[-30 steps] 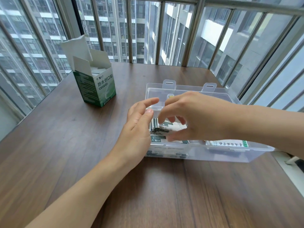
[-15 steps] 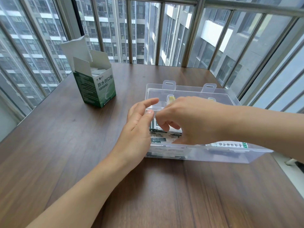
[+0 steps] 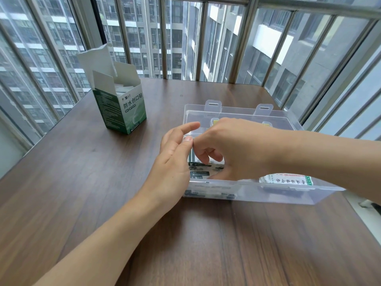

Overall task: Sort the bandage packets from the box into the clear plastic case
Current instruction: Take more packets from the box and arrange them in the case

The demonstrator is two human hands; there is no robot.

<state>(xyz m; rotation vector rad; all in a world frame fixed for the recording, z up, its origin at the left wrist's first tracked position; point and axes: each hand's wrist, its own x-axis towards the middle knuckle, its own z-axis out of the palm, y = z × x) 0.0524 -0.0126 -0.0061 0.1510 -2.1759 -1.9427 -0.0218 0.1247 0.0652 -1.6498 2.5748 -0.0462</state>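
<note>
Wooden table [image 3: 103,203] by the window bars. Clear plastic case [image 3: 268,193] sits right of centre, its lid open toward the far side. Green-and-white box [image 3: 125,112] stands upright, far left, well apart from the case, flaps open, more packets showing at its top. Left hand [image 3: 173,162] rests against the case's left wall, fingers straight and relaxed, gripping nothing, bracing it. Right hand [image 3: 231,149] reaches into the left end of the case, fingers curled down onto the bandage packets [image 3: 204,168] stacked there; looks like pinching the top one. A separate white packet stack [image 3: 288,179] lies at the case's near right. Step likely squaring the stack: keep the left hand steady on the wall, press the packets flat, align the edges before letting go.
</note>
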